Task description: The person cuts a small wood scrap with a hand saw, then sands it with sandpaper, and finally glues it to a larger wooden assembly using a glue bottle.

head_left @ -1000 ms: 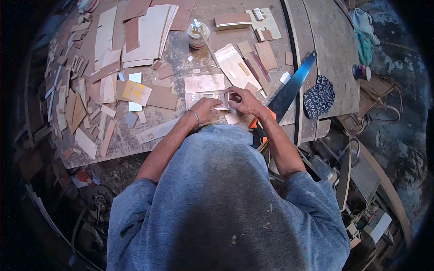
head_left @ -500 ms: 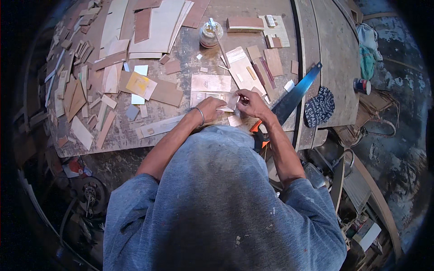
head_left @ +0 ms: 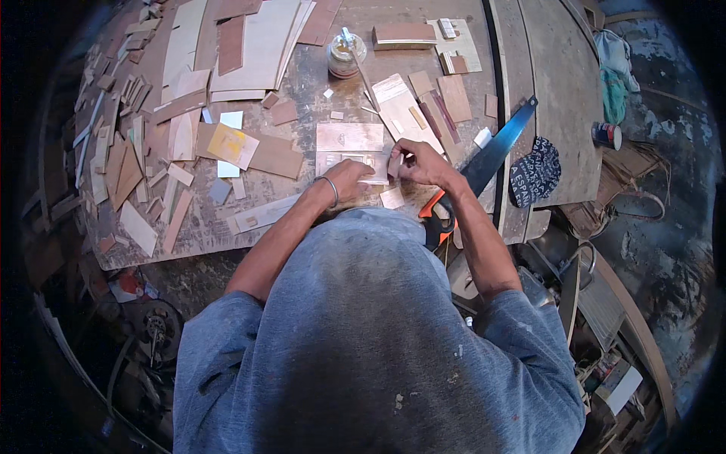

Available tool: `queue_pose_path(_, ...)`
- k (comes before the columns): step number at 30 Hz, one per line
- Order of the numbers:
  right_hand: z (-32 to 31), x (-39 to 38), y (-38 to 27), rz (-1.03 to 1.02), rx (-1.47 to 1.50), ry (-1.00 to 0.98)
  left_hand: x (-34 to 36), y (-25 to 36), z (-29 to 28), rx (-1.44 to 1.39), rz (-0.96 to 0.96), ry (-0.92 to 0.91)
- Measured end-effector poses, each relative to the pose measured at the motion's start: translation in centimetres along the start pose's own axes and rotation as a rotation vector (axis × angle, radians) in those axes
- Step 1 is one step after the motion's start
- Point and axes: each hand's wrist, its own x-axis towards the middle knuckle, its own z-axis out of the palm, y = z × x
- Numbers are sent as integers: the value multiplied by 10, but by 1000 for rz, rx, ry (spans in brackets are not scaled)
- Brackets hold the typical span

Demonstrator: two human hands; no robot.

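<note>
At the near middle of the workbench, my left hand (head_left: 349, 180) rests with its fingers curled on the edge of a small pale wooden panel (head_left: 325, 161), which has small strips on its face. Beside its right end, my right hand (head_left: 420, 164) pinches a small thin wood piece (head_left: 392, 171) between thumb and fingers. The piece stands on edge against the panel's end, partly hidden by the fingers. Just beyond lies another flat wooden panel (head_left: 349, 137). A little square of wood (head_left: 392, 198) sits near my right wrist.
To the right lies a handsaw (head_left: 495, 151) with an orange and black handle, beside a dark patterned cap (head_left: 535, 172). A glass jar (head_left: 345, 59) with a stick stands farther back. Wood offcuts (head_left: 138, 225) cover the left side. A can (head_left: 606, 136) is at the right edge.
The thin wood piece has turned more edge-on in my right fingers, which stay at the panel's right end. My left hand keeps its place on the panel. The view has shifted slightly.
</note>
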Motion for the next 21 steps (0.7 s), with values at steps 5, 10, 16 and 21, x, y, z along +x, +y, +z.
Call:
queue_pose_path(5,6,2,-6,38,18,-98,-1,1,-3,-3,-11,-16)
queue_pose_path(10,15,8,6,-34,5,-107,-1,0,-4,-23,-12,-28)
queue_pose_path(16,18,8,15,-9,69,-77,-2,-5,1,-10,33,-11)
queue_pose_path(21,19,3,14,63,146,-50,-4,-8,4,31,64,17)
